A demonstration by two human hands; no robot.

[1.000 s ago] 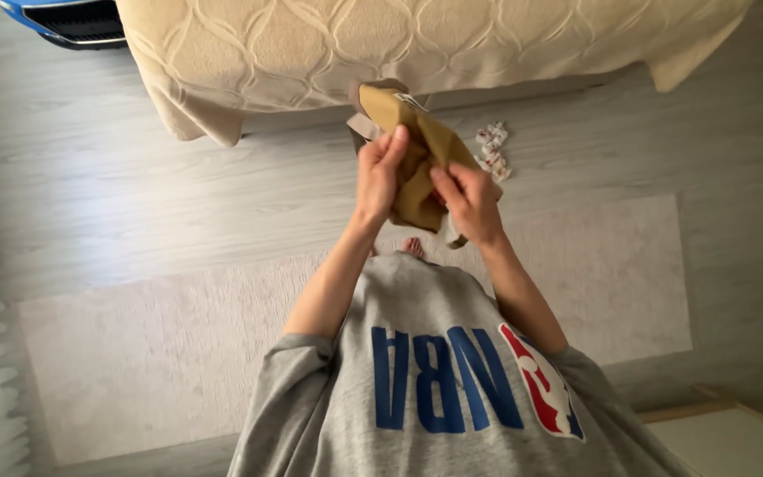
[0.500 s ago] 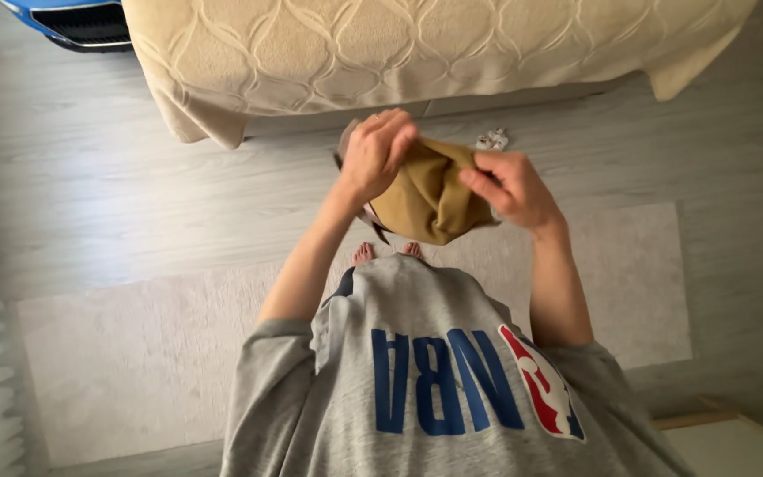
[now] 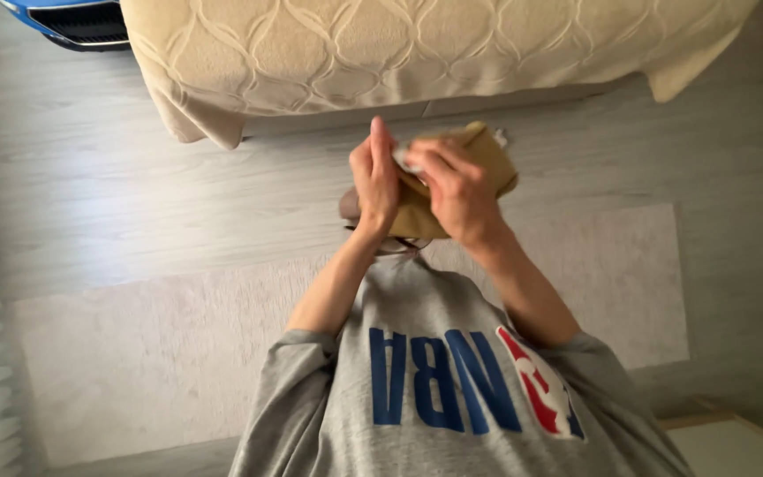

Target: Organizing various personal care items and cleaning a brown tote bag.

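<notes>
I judge I am partway through folding or bunching the tan cloth [image 3: 465,155]: it sits gathered in a small bundle at upper middle of the frame, held in the air in front of my chest, above the floor [image 3: 134,177] and just below the edge of the bed [image 3: 399,53]. A small white tag shows where my fingers meet.

My right hand [image 3: 457,190] lies over the top of the bundle, fingers curled down and closed on the fabric. My left hand [image 3: 373,181] presses against its left side, fingers straight up and close together, thumb side against the fabric; its grip is narrow, pinching the edge near the tag. The two hands touch or nearly touch, with the fabric between them.

A darker strip hangs below the bundle, by my wrists; I cannot tell whether it is part of the same piece.

The next move, I think, calls for keeping the pinch at the tag firm while the loose folds are smoothed, so nothing slips out.

A pale rug [image 3: 134,353] lies lower left, and something blue [image 3: 55,18] in the upper left corner.
</notes>
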